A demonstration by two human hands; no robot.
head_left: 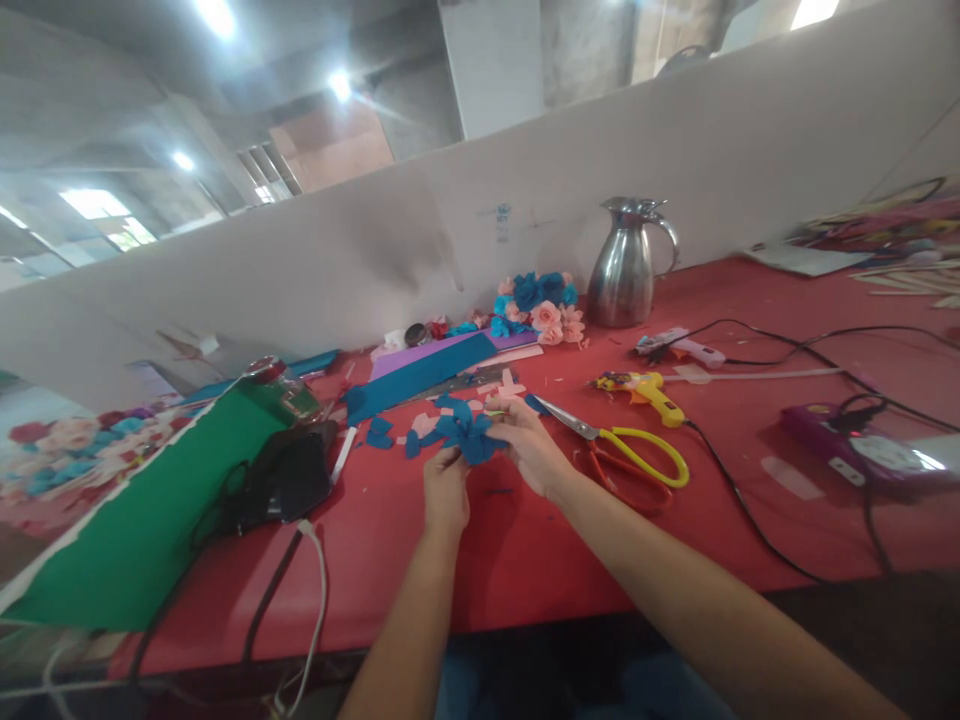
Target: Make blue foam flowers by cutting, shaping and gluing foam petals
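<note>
A blue paper flower [469, 432] with several spread petals is held above the red table [390, 560]. My left hand [445, 490] pinches it from below, fingers closed at its base. At the flower's right side, my right hand [529, 440] has its thumb and fingers closed on the petals. Loose blue petals [379, 433] and pink petals [422, 424] lie just behind and left of the flower. To the right of my right hand rest scissors [600, 434] with one yellow and one red handle, blades apart.
Behind are blue paper strips [427, 375], a bunch of paper flowers [547, 310] and a steel jug [624, 265]. A yellow glue gun [641, 392], a pink glue gun [682, 346], cables and a purple power strip [847, 440] lie right. Green paper [157, 500] and a black pouch [289, 475] lie left.
</note>
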